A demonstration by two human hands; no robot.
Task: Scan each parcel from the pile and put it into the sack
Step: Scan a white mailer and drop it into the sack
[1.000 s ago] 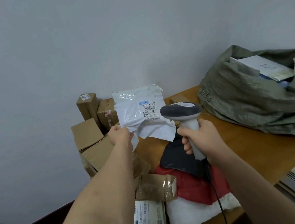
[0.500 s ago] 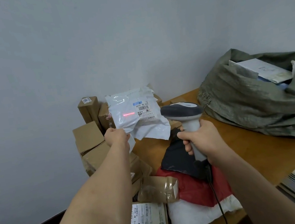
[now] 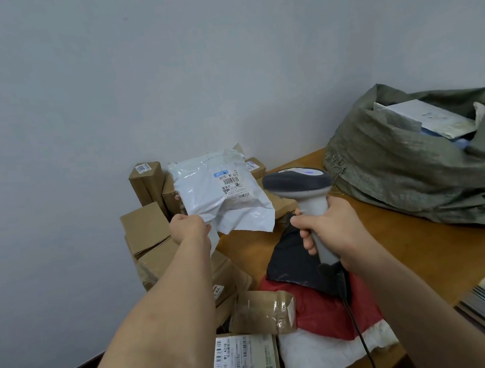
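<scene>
Soft even light — sharp, wide-angle bowing

The white parcel (image 3: 220, 193) is shiny, crinkly plastic with a paper label (image 3: 232, 183) stuck on it. The scanner (image 3: 299, 188) is smooth plastic, dark on top and pale grey on the handle, and the sack (image 3: 414, 172) is rough, dull green woven cloth. The boxes (image 3: 144, 225) are plain brown cardboard with shiny tape, and the worktop (image 3: 414, 240) is smooth wood.

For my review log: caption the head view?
Left hand holds white parcel before scanner gripped by right hand.
</scene>
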